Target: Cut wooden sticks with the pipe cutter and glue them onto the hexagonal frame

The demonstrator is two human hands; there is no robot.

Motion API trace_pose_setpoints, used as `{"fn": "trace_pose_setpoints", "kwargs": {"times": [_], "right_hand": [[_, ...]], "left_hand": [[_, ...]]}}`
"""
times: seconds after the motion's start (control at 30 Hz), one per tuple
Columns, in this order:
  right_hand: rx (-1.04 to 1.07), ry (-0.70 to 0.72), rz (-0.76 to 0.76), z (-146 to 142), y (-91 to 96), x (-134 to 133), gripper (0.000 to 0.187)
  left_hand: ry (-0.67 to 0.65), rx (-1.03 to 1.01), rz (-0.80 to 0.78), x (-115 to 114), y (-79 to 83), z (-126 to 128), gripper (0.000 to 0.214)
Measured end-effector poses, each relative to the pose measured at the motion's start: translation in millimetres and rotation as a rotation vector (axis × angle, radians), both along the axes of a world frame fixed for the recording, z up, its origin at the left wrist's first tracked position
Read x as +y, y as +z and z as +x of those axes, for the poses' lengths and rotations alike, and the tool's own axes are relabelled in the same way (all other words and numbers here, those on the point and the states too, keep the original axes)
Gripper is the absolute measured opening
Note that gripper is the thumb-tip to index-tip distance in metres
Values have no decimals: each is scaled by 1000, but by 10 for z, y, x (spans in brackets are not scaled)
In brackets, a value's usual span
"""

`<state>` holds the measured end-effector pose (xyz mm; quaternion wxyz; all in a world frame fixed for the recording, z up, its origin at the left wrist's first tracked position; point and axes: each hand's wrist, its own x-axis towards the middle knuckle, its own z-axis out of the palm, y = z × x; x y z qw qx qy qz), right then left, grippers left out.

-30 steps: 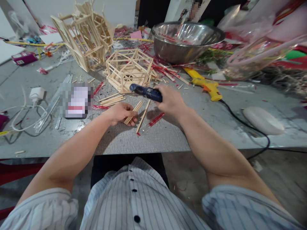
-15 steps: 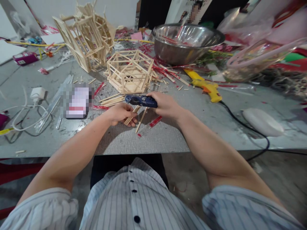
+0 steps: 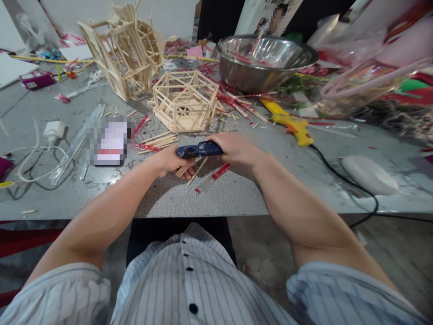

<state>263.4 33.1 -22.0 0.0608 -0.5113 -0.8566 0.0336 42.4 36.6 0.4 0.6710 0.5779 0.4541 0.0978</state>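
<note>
Several thin wooden sticks (image 3: 184,171) are pinched in my left hand (image 3: 169,162), low over the table near its front edge. My right hand (image 3: 233,148) is closed around a dark blue hand tool (image 3: 199,150), which lies across the top of the sticks. The tool's far end meets my left thumb area and hides the thumb and the upper stick ends; its working part cannot be made out. Below the tool, a single stick (image 3: 197,171) slants down to the table. Beside it lies a clear wrapper with a red band (image 3: 221,171).
Beyond my hands stand a hexagonal stick frame (image 3: 185,101) and a taller stick structure (image 3: 125,54). Loose sticks (image 3: 158,142) and a phone (image 3: 111,144) lie to the left. A yellow glue gun (image 3: 291,122), its cord, a white oval object (image 3: 370,175) and a metal bowl (image 3: 260,72) are right.
The blue tool has come down and slightly toward me, so it now covers the left thumb and upper ends of the sticks. The left hand keeps its hold.
</note>
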Motion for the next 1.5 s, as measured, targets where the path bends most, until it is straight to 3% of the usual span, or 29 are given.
{"fn": "trace_pose_setpoints", "kwargs": {"times": [0.3,0.57,0.9,1.1,1.5], "right_hand": [[58,45,22,23,-39,24,56],[151,80,119,8,-1,-18,48],[70,111,38,10,-100,45,54],[-15,78,-5,-2,-1,7,47],[48,101,-124,-3,100,-34,35]], "left_hand": [[-24,8,24,26,-78,1,13],[-3,17,14,3,-18,14,12],[-27,-14,33,7,-37,-18,11],[-16,-20,29,23,-57,-26,10],[-43,-10,30,27,-47,-13,10]]}}
